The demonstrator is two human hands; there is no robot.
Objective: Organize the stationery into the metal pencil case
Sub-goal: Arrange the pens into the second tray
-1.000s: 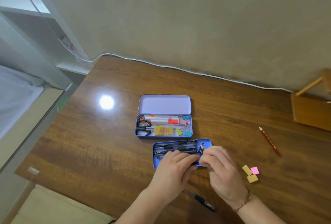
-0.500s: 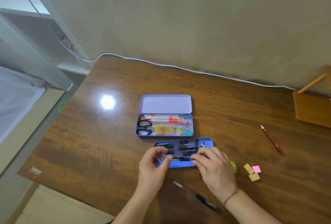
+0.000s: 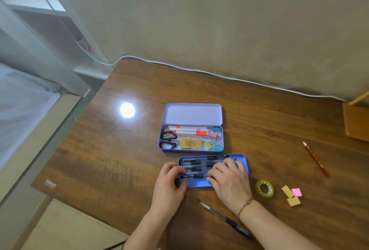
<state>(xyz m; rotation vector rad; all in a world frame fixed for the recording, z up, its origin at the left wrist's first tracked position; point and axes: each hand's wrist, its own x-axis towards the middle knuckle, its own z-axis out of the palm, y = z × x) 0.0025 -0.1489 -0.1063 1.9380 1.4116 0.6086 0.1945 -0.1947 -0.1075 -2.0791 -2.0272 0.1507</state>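
- We see a blue metal tray [image 3: 244, 162] lying flat on the brown wood-grain counter [image 3: 123, 154], with several black-capped clear pens [image 3: 196, 167] laid lengthwise in it.
- Our left hand [image 3: 169, 185] has its grip curled round the tray's left end, thumb at the near edge.
- Our right hand [image 3: 229, 180] rests on the pens with fingers bent over them; we cannot tell whether it pinches one.
- Just behind the tray stands the open lilac metal pencil case [image 3: 191, 114], holding markers, black-handled scissors [image 3: 168, 140], yellow erasers and coloured binder clips.
- Loose on the counter: a black pen [image 3: 223, 217] near our wrists, a green tape roll [image 3: 264, 188], small yellow and pink blocks [image 3: 292, 195], and a red pencil [image 3: 316, 159] well to the right.
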